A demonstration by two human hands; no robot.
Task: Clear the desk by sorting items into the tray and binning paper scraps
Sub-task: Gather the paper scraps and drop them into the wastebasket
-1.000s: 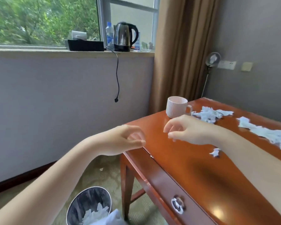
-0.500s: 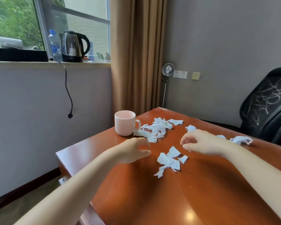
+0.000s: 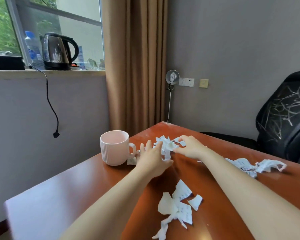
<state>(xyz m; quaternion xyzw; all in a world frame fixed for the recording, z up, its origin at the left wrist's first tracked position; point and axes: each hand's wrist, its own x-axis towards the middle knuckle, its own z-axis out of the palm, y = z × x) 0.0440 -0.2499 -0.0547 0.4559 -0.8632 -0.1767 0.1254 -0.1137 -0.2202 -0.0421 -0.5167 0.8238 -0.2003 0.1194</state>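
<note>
Both hands open. Left hand (image 3: 151, 157) & right hand (image 3: 191, 148) cup the white torn paper bits (image 3: 166, 145) between them, near far corner of red-brown wood desk (image 3: 76, 191), beside pink ribbed mug (image 3: 115, 147).

Person's two arms, head view. Left hand (image 3: 152, 160) and right hand (image 3: 190, 148): both bare, with no gloves, rings, watch or bracelets visible. Both forearms are uncovered along their whole visible length; no sleeve edge appears within the frame. Fingernails appear short and unpainted.
</note>
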